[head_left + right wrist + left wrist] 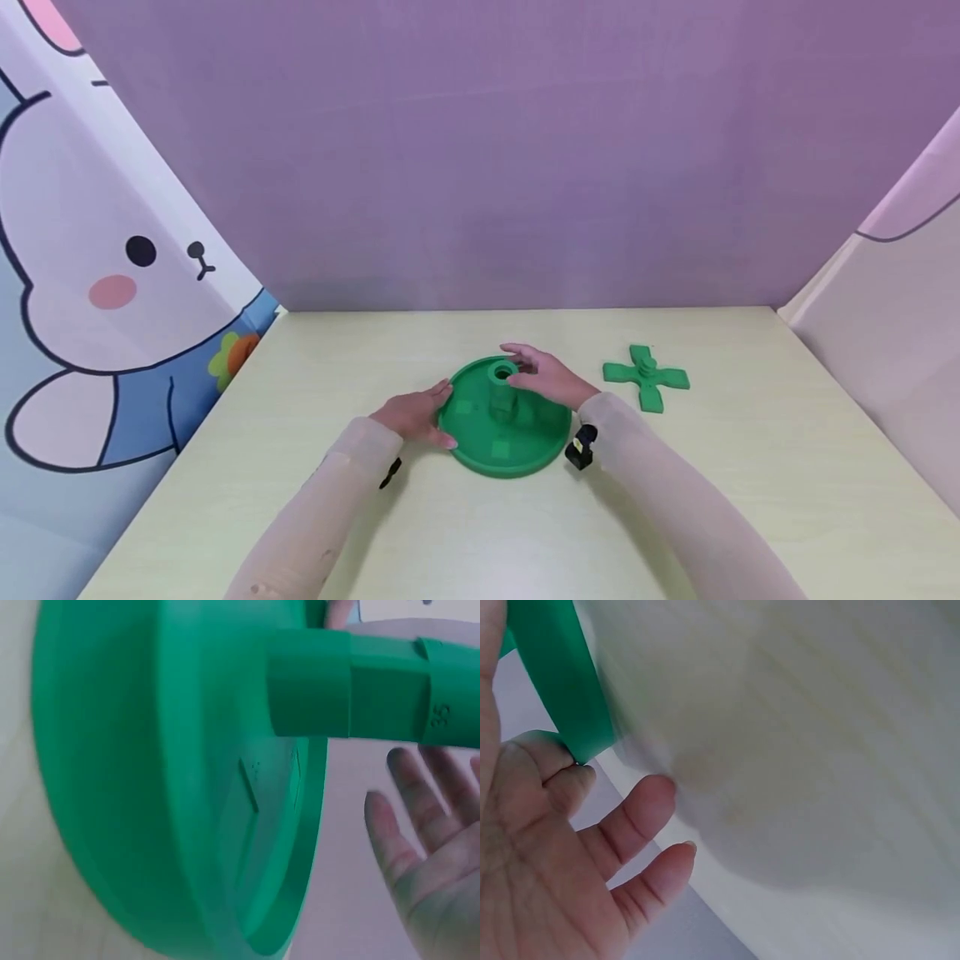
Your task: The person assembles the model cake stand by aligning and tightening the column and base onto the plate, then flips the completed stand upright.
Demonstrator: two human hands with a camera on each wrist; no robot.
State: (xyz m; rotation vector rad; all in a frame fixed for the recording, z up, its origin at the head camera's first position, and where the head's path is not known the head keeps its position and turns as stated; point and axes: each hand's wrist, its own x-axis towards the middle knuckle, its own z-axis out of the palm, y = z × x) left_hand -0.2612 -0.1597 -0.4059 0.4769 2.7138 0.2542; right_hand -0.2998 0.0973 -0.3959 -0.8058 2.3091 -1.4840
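Note:
A green round base (pixel 517 454) with a raised rim lies on the table, and a hollow green post (pixel 501 392) stands up from its middle. In the right wrist view the post (pixel 390 690) has flat facets and the marking "35". My left hand (pixel 416 414) holds the base at its left edge, thumb to the front and fingers behind; in the left wrist view fingertips meet the rim (pixel 566 682). Beside the post's top is my right hand (pixel 551 379), its fingers spread and the thumb overlapping the post in the head view.
A green cross-shaped piece (pixel 647 377) with a short central peg lies on the table to the right of the base. The pale table (pixel 480 542) ends at a purple backdrop (pixel 525 167). A cartoon-print cloth (pixel 135 333) hangs along the left side.

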